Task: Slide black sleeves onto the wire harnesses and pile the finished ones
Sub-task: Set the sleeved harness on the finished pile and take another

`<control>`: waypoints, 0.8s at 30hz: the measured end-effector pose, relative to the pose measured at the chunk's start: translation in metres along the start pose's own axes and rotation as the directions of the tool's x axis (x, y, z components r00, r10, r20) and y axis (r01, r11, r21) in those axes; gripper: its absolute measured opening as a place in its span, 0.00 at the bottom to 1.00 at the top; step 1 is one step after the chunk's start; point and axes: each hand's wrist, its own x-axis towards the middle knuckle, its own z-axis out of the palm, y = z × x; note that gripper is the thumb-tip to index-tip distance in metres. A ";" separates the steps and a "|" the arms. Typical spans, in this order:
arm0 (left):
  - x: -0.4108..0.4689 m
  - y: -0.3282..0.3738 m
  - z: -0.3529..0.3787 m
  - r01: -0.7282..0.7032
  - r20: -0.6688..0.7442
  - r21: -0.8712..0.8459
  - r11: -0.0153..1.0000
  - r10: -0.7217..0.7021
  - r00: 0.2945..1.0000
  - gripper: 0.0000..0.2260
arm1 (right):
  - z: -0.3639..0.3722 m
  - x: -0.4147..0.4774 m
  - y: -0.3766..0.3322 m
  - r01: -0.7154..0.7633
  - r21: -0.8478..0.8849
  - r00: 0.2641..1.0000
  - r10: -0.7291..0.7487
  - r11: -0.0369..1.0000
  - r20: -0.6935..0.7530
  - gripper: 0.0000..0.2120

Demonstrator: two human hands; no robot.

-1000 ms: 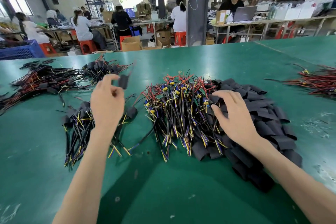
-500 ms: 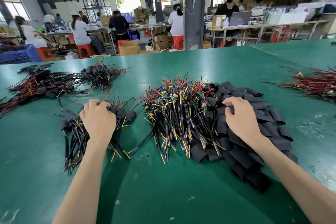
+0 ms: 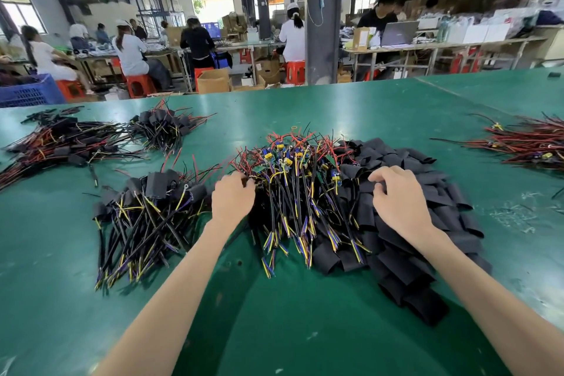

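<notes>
Far to the left of the left hand (image 3: pixel 233 197), and beyond it, two heaps of sleeved wires (image 3: pixel 64 143) lay on the green table (image 3: pixel 305 333). Just beside that hand, on its left, sat the finished pile (image 3: pixel 143 217), its black sleeves at the far end and its yellow and purple wire tips pointing toward the person. The left hand lay palm down with its fingers curled round wires at the left edge of the harness pile (image 3: pixel 296 186). This pile of unsleeved harnesses filled the space between the two hands, with its blue and yellow connectors on the far side. The right hand (image 3: pixel 396 200) rested on the sleeves (image 3: pixel 433 210), a black heap that spread under it and off to its right and touched the harness pile. Its fingers were bent down onto the heap, but whether they pinched a sleeve could not be told. Well to the right of that hand lay a red bundle (image 3: pixel 525 146).
</notes>
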 end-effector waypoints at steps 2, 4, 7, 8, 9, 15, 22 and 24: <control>0.006 0.003 0.003 0.065 -0.007 -0.041 0.997 -0.065 0.998 0.12 | 0.000 0.000 0.000 -0.015 -0.011 1.000 0.015 1.000 0.001 0.12; 0.012 0.007 0.001 0.117 -0.015 -0.064 0.991 -0.118 0.993 0.11 | -0.001 0.001 0.002 -0.037 -0.019 0.999 0.037 0.999 -0.006 0.13; 0.019 0.013 -0.005 0.155 -0.004 -0.140 0.978 -0.157 0.988 0.05 | -0.002 0.004 0.005 -0.076 -0.044 0.997 0.076 0.996 -0.015 0.14; 0.020 0.014 -0.007 0.162 -0.010 -0.183 0.970 -0.167 0.986 0.04 | -0.002 0.005 0.006 -0.088 -0.053 0.996 0.088 0.995 -0.010 0.14; 0.022 0.015 -0.009 0.164 -0.024 -0.210 0.964 -0.173 0.985 0.04 | -0.001 0.005 0.008 -0.096 -0.064 0.995 0.096 0.993 0.000 0.14; 0.030 0.018 -0.009 0.174 0.080 -0.053 0.983 -0.170 0.982 0.03 | 0.010 0.008 0.014 0.042 -0.211 0.989 -0.011 0.976 0.145 0.18; 0.038 0.016 -0.003 0.339 0.221 -0.380 0.861 -0.271 0.937 0.05 | 0.021 0.009 0.022 0.160 -0.345 0.965 -0.073 0.925 0.252 0.19; 0.040 0.012 -0.001 0.385 0.254 -0.500 0.776 -0.294 0.921 0.08 | 0.022 0.011 0.024 0.181 -0.375 0.957 -0.075 0.909 0.281 0.18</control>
